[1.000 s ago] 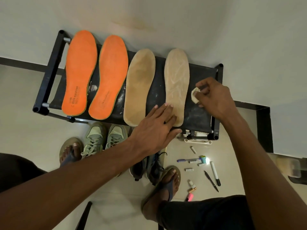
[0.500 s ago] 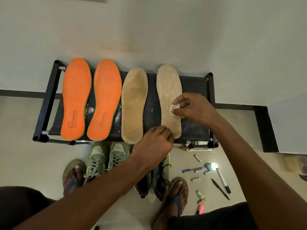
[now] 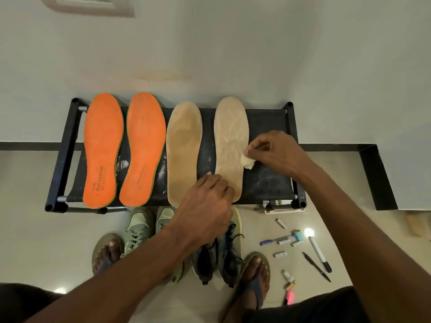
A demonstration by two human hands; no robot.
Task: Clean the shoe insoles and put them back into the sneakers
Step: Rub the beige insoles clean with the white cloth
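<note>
Clearly the wiping step is in hand: the right hand (image 3: 276, 153) pinches a small pale wad (image 3: 247, 161) at the right edge of the rightmost tan insole (image 3: 231, 145) on the black rack (image 3: 268, 178), while the left hand (image 3: 207, 206), fingers curled, presses its heel end. Next, probably, another stroke along it; sneakers (image 3: 140, 229) wait on the floor below.

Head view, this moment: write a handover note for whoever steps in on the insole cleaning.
Left hand: fingers pressing down the heel end of the right tan insole.
Right hand: pinching a small pale wad at that insole's right edge.
Two orange insoles and the left tan insole lie on the black rack.
Done: smear marks show on the right tan insole.
Left: finish cleaning; refit all four into the green sneakers and dark sneakers on the floor.
</note>
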